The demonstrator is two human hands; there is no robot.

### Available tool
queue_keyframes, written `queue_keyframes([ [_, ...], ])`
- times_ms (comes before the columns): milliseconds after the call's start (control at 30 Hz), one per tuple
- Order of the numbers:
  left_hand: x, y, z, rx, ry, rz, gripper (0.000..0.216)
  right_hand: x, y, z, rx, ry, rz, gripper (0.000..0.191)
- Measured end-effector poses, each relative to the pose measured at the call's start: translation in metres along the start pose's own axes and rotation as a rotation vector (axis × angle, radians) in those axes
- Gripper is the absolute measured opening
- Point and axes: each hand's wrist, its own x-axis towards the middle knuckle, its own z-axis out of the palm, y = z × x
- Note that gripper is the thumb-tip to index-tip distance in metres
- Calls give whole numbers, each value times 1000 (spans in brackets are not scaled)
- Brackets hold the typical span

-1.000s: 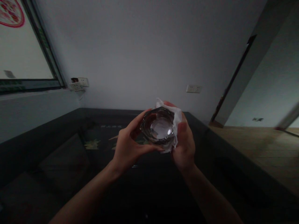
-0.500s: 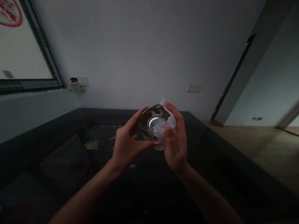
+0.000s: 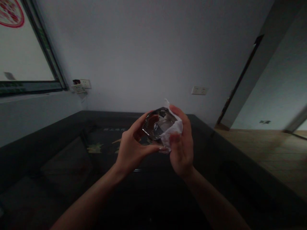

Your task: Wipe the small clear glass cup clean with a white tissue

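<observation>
A clear, faceted glass bowl or ashtray (image 3: 153, 126) is held up above the dark table, its open side tilted toward me. Around its left side and lower edge wrap the fingers and thumb of my left hand (image 3: 131, 143). My right hand (image 3: 181, 143) pinches a crumpled white tissue (image 3: 172, 132) over the right rim, with the thumb on the inner side and the fingers behind. A thin wisp of the tissue sticks up above the rim. The glass hides some of the fingertips.
The glossy black table (image 3: 153, 191) carries faint lettering and a yellow leaf-like pattern (image 3: 94, 148). Behind it stands a plain wall with sockets (image 3: 200, 90) and a plug adapter (image 3: 79, 88). A window (image 3: 24, 48) is at left, wooden floor (image 3: 251, 147) at right.
The glass has turned and tilted slightly in my hands. My right hand, with the tissue, has shifted a little to the right along the rim.
</observation>
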Motion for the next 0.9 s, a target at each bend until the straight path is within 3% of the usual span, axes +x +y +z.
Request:
queue_keyframes([
  [133,0,-1,1,-20,-29,-3,84,0,6,2,170,-18,129,44],
  [333,1,0,1,41,14,36,75,1,-5,-5,-116,-33,-143,44],
  [433,1,2,0,73,19,57,75,0,-6,-5,-154,-46,-189,44],
  [667,0,-1,2,-27,-46,6,87,3,6,0,237,31,114,44],
  [900,3,-1,3,-69,-18,-28,75,3,-5,-6,-121,-25,-205,41],
])
